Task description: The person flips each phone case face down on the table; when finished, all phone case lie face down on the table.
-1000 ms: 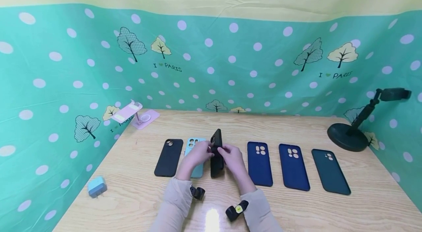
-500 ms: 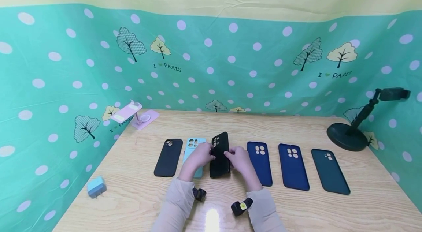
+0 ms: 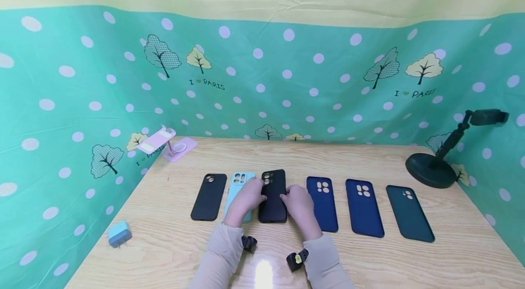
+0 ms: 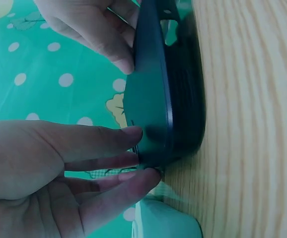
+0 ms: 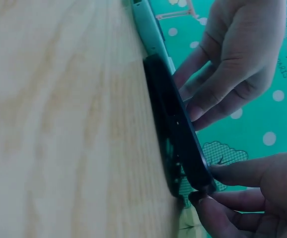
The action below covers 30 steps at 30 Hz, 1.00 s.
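A black phone case (image 3: 273, 200) with camera holes at its far end sits between both hands, back side up, very low over the wooden table. On its left edge, the left hand (image 3: 249, 194) pinches it between thumb and fingers. The right hand (image 3: 299, 202) grips the opposite edge the same way. In the left wrist view the case (image 4: 151, 99) tilts a little, with the left hand (image 4: 59, 168) at one end. From the right wrist, a gap shows beneath the case (image 5: 195, 153) near the right hand (image 5: 257, 193).
A light blue case (image 3: 239, 184) partly under the left arm and a black case (image 3: 209, 198) lie to the left. Two navy cases (image 3: 322, 207) (image 3: 365, 209) and a dark green case (image 3: 410, 214) lie right. A plug adapter (image 3: 119, 233), pink stand (image 3: 174, 147) and black stand (image 3: 432, 170) surround them.
The black phone case was held up on its edge; both hands have tipped it down, so its back now faces up. The other cases have stayed put.
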Tool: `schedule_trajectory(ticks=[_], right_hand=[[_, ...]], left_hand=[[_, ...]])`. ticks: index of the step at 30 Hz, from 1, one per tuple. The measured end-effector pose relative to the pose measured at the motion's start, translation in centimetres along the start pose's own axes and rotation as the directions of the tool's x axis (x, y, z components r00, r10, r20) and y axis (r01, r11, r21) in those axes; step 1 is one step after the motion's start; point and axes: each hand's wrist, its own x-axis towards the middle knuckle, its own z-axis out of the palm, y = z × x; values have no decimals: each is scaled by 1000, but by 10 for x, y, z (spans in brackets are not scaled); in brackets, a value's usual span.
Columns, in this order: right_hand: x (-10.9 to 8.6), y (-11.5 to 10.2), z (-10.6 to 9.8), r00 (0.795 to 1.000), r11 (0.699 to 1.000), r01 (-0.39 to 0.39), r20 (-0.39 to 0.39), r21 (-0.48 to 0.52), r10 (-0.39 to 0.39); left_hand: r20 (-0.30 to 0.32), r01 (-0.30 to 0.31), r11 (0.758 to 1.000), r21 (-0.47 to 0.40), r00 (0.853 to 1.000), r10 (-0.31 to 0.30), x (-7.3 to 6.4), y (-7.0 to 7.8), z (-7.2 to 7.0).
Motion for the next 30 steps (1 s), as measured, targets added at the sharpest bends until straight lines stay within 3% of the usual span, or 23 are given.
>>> schedule_trajectory(ticks=[10, 16, 22, 30], right_hand=[[-1, 0, 5, 1000, 1000, -4, 15, -23, 4], [-1, 1, 6, 999, 999, 37, 40, 15, -37], [-2, 1, 6, 997, 998, 55, 43, 33, -56], [0, 6, -10, 996, 994, 56, 65, 93, -62]], left_hand=[[-17, 26, 998, 55, 1000, -26, -1, 1, 3], [-39, 53, 997, 49, 998, -51, -2, 0, 3], [-53, 41, 997, 70, 998, -37, -3, -1, 3], [-59, 48, 998, 48, 997, -46, -5, 3, -5]])
